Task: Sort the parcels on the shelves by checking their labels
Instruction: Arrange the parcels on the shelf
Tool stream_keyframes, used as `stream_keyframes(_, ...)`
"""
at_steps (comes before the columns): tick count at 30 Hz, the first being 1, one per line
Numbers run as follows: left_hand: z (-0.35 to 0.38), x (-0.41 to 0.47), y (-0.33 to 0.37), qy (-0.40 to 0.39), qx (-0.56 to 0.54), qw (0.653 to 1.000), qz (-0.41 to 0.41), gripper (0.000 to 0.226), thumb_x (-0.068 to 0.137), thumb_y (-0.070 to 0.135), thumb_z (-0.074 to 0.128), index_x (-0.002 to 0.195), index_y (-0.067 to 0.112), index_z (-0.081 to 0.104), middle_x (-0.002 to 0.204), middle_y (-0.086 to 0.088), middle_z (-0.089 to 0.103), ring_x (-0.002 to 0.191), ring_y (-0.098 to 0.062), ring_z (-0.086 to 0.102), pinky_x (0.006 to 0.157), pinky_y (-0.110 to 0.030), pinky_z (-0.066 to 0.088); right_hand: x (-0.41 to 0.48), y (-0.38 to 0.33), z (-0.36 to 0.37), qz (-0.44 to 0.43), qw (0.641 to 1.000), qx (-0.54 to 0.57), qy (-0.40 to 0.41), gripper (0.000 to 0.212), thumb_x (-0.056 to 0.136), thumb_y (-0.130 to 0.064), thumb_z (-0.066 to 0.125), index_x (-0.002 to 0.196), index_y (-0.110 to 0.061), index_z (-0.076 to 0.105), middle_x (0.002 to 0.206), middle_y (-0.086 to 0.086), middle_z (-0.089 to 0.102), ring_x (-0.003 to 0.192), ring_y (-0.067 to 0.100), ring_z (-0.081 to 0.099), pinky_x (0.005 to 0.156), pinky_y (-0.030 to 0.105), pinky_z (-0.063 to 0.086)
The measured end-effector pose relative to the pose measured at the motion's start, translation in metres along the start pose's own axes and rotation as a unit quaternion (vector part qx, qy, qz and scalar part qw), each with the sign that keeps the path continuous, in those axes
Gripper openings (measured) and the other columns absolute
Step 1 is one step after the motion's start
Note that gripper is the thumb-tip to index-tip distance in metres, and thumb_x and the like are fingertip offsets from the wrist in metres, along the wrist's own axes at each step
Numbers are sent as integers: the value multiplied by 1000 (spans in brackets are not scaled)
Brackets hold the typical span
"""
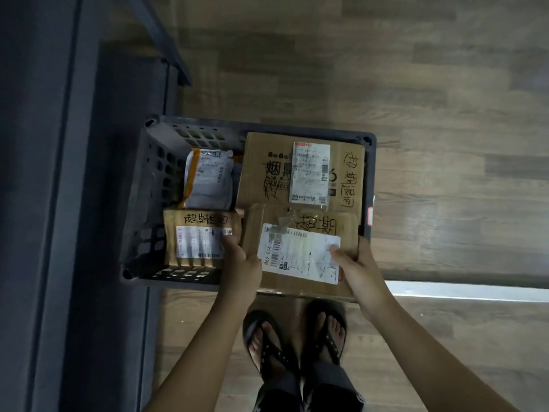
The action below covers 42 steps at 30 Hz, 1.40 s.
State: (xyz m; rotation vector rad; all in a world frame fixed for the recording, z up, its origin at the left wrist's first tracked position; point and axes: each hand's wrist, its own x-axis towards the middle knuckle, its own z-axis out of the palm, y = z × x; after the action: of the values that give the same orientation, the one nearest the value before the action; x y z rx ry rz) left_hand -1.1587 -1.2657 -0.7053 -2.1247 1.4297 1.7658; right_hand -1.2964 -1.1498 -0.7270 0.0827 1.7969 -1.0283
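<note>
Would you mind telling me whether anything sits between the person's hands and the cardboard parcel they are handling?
Nothing visible does. The left hand and right hand already grip the cardboard parcel by its near edge, over the dark crate.

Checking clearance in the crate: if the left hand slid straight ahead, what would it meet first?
Probably the large cardboard box at the crate's far side; the left hand grips the near box's edge, though depth is unclear.

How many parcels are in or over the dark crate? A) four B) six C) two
A, four: a grey plastic mailer and a big cardboard box at the far side, a small cardboard box near left, and the box held by the left hand and right hand above the crate.
</note>
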Motion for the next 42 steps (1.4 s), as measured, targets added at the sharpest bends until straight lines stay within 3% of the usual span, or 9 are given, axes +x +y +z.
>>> stream_keyframes(3, -1, -3, -3, 5, 4, 1000, 26, 35, 92, -7, 34, 120, 13, 32, 102, 2, 48, 84, -14, 49, 60, -22, 36, -3, 5, 1, -63, 998, -14, 9, 24, 91, -21, 58, 111, -29, 46, 111, -3, 63, 99, 9, 63, 84, 30, 54)
stream_keyframes(7, 3, -5, -4, -4, -12, 999, 31, 40, 92, -10, 33, 128, 7, 30, 103, 1, 43, 87, -12, 46, 58, -14, 34, -4, 6, 3, -137, 989, -49, 17, 21, 92, -20, 57, 100, -37, 49, 107, -6, 63, 91, -3, 64, 71, 13, 53)
stream_keyframes(13, 4, -6, -11, 10, -21, 998, 53, 34, 91, -8, 34, 110, 20, 29, 99, 5, 49, 84, -10, 51, 60, -18, 38, -3, 11, -1, -194, 980, -42, 25, 26, 92, -24, 56, 108, -43, 48, 110, -12, 64, 100, 0, 64, 78, 19, 55)
stream_keyframes(22, 11, 17, 7, -17, 53, 998, -15, 54, 92, -7, 31, 140, 11, 15, 124, -17, 51, 86, -17, 49, 50, -20, 35, 19, 13, 4, -150, 975, -147, 68, 43, 88, -52, 51, 121, -26, 49, 111, -2, 62, 101, 15, 62, 84, 41, 55)
stream_keyframes(27, 7, 11, 6, -18, 31, 999, -17, 58, 92, -7, 33, 142, 12, 13, 126, -16, 50, 81, -13, 49, 53, -21, 37, 10, 8, 4, -124, 981, -132, 71, 30, 93, -39, 52, 122, -32, 46, 98, -12, 64, 87, 6, 62, 71, 24, 49)
stream_keyframes(29, 3, 4, 2, -17, 19, 1000, -7, 54, 92, -7, 35, 140, 12, 17, 119, -10, 50, 77, -11, 48, 55, -23, 38, 1, 7, 3, -124, 982, -125, 63, 31, 93, -37, 53, 123, -33, 44, 94, -18, 63, 82, -1, 61, 66, 18, 47)
stream_keyframes(33, -13, -12, -9, -8, -7, 1000, 8, 31, 90, -9, 35, 110, 13, 30, 97, 1, 48, 75, -5, 46, 57, -23, 35, -20, 9, 8, -122, 985, -105, 56, 48, 92, -36, 55, 137, -32, 40, 109, -13, 64, 95, 5, 63, 86, 36, 54)
stream_keyframes(36, -36, -22, -17, 11, -34, 999, 0, 20, 96, 0, 38, 109, 13, 33, 89, 4, 49, 73, -8, 49, 56, -22, 35, -41, 10, 24, -125, 990, -72, 12, 47, 91, -30, 57, 135, -31, 42, 105, -15, 66, 93, 3, 66, 85, 33, 55)
stream_keyframes(42, -117, -20, -22, 136, -82, 987, 13, 26, 90, -3, 42, 111, 12, 40, 92, -13, 59, 74, -22, 57, 64, -36, 48, -63, 2, 101, -139, 986, -29, -92, 57, 85, -38, 59, 137, -32, 36, 118, -9, 64, 106, 7, 64, 94, 40, 53)
